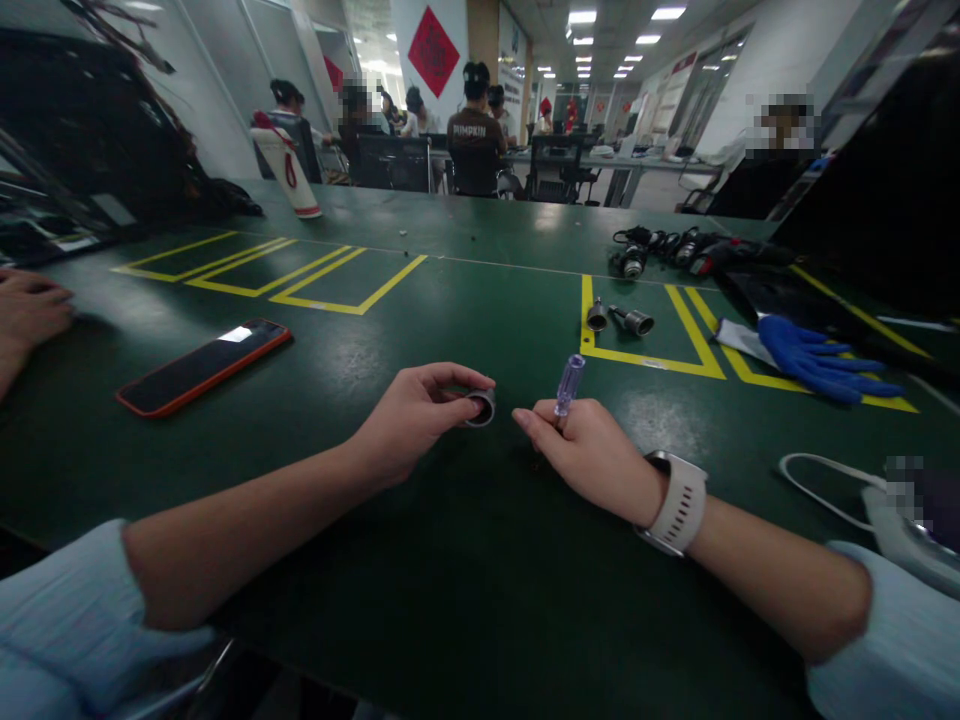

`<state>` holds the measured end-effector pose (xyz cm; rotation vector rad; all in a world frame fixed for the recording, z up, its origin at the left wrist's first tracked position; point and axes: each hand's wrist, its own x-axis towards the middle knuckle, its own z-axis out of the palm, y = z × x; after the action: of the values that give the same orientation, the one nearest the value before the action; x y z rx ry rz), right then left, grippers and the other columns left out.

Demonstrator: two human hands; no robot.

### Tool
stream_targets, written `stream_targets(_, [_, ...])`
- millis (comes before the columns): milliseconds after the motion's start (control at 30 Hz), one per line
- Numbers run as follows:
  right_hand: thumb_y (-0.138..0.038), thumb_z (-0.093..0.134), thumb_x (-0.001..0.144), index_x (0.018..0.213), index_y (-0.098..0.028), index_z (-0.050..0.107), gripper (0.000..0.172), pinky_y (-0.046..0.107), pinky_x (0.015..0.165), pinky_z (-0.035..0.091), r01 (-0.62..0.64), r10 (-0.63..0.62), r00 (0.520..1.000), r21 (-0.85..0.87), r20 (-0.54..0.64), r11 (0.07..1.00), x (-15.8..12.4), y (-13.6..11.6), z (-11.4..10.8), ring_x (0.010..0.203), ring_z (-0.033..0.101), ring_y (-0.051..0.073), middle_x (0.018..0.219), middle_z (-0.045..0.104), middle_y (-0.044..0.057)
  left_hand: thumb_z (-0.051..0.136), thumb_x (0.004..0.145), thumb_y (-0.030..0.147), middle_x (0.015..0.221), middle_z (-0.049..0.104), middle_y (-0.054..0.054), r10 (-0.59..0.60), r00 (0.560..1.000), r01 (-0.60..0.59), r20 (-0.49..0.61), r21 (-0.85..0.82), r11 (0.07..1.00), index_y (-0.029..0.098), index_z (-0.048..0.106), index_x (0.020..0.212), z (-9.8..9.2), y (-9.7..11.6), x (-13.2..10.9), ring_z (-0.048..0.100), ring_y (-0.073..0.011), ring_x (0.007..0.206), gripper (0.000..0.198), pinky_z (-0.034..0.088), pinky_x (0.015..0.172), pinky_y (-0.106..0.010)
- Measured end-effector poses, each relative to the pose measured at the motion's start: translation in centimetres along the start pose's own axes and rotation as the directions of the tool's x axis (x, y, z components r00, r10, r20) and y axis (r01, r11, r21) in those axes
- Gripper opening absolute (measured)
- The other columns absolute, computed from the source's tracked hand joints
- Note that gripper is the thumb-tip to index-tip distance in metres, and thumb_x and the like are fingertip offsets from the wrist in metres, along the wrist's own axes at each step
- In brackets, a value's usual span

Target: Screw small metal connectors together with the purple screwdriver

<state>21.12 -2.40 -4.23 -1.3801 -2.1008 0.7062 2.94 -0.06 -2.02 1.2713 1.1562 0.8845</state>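
My left hand [409,415] pinches a small grey metal ring-like cup [482,407] between thumb and fingers, its round opening turned toward me. To its right, my right hand [589,440] is closed around a screwdriver with a clear purple handle [570,385]. The handle points up out of the fist, and the shaft is mostly hidden by the fingers. A gap separates the two hands. Beyond my right hand, two similar metal parts, a short cup [597,316] and a cup with a stem [636,321], lie inside a yellow taped box.
A phone in an orange case [206,366] lies at left, near another person's hand [34,310]. Blue gloves [817,355] and a bundle of black cables [660,245] are at right. A white paper-like holder [289,165] stands at the back left of the green table [420,580].
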Motion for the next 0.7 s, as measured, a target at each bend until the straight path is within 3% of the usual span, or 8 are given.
stream_targets(400, [-0.038,0.043,0.093,0.057,-0.018,0.048,0.041,0.024,0.049,0.031,-0.102,0.105,0.994,0.128,-0.018,0.986,-0.12,0.05,0.06,0.047,0.047,0.010,0.048,0.047,-0.004,0.068,0.065,0.010,0.088,0.071,-0.003,0.023,1.000,-0.023,0.021,-0.009,1.000,0.013,0.068,0.083,-0.16,-0.39,0.22,0.065,-0.0145,0.077,0.019,0.052,0.077,-0.030])
stream_targets(700, [-0.037,0.044,0.092,0.057,-0.018,0.048,0.040,0.024,0.049,0.031,-0.076,0.076,0.997,0.134,0.001,0.988,0.01,0.08,0.07,0.046,0.047,0.009,0.049,0.047,-0.005,0.067,0.064,0.009,0.086,0.071,-0.003,0.013,1.000,-0.013,0.009,-0.002,1.000,0.013,0.068,0.083,0.03,-0.21,0.08,0.065,-0.0138,0.075,0.019,0.052,0.077,-0.030])
